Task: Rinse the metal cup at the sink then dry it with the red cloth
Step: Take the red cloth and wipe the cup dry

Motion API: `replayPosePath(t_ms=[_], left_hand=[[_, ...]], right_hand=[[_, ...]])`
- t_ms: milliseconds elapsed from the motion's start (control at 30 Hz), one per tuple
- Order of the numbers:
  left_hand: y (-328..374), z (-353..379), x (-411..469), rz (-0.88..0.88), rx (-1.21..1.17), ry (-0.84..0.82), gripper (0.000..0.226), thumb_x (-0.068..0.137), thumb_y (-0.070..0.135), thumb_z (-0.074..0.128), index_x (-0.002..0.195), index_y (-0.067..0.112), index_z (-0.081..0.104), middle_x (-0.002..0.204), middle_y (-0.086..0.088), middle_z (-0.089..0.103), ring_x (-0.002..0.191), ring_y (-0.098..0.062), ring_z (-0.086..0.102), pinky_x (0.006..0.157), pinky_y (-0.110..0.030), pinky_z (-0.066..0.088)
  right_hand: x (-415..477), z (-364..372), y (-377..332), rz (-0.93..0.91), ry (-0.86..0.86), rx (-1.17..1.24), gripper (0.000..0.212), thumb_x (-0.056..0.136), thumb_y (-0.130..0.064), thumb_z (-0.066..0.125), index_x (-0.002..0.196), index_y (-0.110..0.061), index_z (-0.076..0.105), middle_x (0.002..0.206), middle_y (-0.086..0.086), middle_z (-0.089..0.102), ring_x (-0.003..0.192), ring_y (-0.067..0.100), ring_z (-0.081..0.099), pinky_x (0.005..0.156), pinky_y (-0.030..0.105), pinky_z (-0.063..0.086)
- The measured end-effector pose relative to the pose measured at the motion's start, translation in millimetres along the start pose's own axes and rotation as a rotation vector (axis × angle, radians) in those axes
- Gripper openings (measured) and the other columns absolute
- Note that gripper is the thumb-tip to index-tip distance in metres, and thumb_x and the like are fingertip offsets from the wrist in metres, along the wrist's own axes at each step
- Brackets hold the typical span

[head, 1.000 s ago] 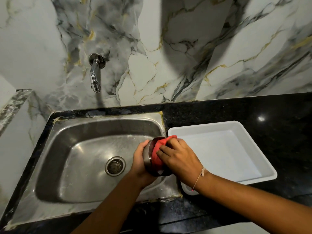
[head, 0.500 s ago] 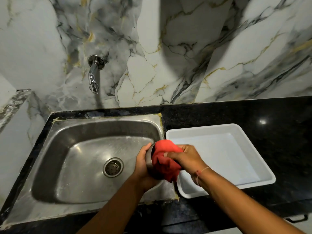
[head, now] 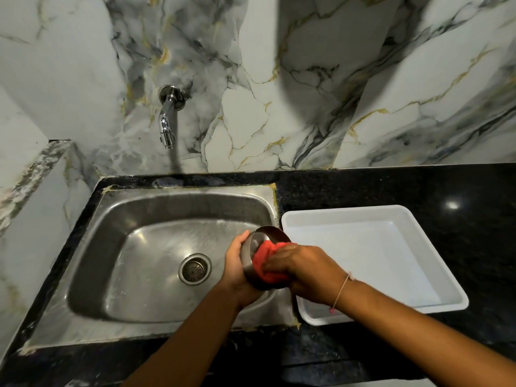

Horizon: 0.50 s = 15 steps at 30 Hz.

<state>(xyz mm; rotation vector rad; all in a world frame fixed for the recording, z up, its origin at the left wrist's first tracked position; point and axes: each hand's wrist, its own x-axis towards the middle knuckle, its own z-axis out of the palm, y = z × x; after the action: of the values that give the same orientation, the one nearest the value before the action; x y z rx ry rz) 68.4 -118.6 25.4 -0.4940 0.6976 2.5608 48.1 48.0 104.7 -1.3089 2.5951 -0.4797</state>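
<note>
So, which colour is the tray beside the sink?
White tray, clearest in the head view, on the black counter.

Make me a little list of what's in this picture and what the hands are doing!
place: sink set in a black counter
tap: on the wall, no water running
left hand: holds the cup tilted over the sink's right edge
right hand: presses the cloth into the cup
tray: white, right of the sink, nothing in it
step: drying the cup

No readable text, label, brand or number appears anywhere
</note>
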Motion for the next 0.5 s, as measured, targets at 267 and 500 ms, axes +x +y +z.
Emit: replayPosePath(t_ms=[267, 500], left_hand=[[0, 11, -1, 0.049, -0.047, 0.005, 0.065, 0.076, 0.057, 0.057, 0.124, 0.015, 0.069, 0.119, -0.019, 0.072, 0.103, -0.037, 0.07, 0.096, -0.057, 0.05], [-2, 9, 2, 0.094, 0.048, 0.081, 0.058, 0.077, 0.057, 0.058, 0.104, 0.009, 0.077, 0.096, -0.019, 0.077, 0.09, -0.034, 0.074, 0.079, -0.048, 0.059]], right_hand=[[24, -11, -5, -0.056, 0.076, -0.231, 0.039, 0.083, -0.016, 0.07, 0.119, -0.029, 0.067, 0.127, -0.001, 0.069, 0.117, 0.026, 0.063, 0.083, 0.038, 0.057], [29, -8, -5, 0.32, 0.05, 0.232, 0.033, 0.056, -0.024, 0.055, 0.078, -0.034, 0.076, 0.069, 0.001, 0.074, 0.064, 0.018, 0.062, 0.058, 0.022, 0.041]])
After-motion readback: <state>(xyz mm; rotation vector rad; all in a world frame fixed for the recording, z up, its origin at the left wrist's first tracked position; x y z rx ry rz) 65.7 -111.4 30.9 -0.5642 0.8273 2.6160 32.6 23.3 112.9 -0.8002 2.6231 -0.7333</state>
